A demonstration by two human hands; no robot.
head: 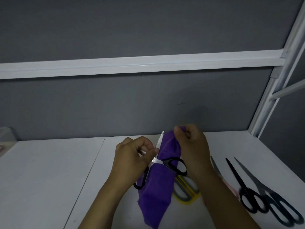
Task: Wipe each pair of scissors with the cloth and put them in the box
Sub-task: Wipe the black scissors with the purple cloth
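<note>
Black-handled scissors (162, 160) are shown held above the middle of the white bench (49, 171), blades parted, one bright blade pointing up and away, the other hidden inside the purple cloth (155, 187). The left hand (133, 159) is closed on the scissors near the pivot; the right hand (192, 146) is pinched shut on the cloth's upper edge, from which the cloth hangs to the bench. The chief hazard is judged to be the exposed point and edge: a finger drawn along the blade through thin cloth could be cut. With grip taken only near the pivot, the blades could swing shut on the cloth or the scissors could slip. On the bench to the right lie yellow-handled scissors (186, 190), partly covered, and two dark-handled pairs (264, 197), which the trailing cloth could drag. The box is out of sight, so the placing route cannot be judged.
</note>
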